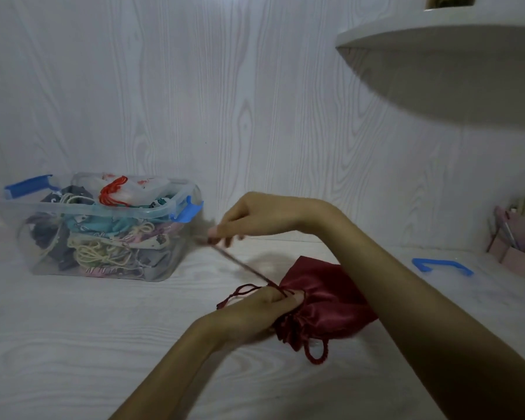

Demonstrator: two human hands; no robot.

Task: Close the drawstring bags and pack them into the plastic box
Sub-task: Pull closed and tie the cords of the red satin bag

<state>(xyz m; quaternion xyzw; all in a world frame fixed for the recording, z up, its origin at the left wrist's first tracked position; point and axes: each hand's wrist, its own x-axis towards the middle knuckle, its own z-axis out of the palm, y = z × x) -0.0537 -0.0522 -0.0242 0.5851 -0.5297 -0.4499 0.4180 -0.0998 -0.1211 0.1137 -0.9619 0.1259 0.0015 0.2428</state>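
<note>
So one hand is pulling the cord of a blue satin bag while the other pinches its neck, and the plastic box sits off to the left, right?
Not quite: in the head view the satin bag is dark red, not blue. The right hand pulls its cord, the left hand pinches its neck, and the plastic box sits left.

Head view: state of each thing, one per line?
Red bag: on table, mouth gathered, not yet packed.
Cord: pulled taut.
Right hand: pinches cord.
Left hand: grips bag neck.
Box: lid off, nearly full of bags.
Blue handle: loose on table.
</note>
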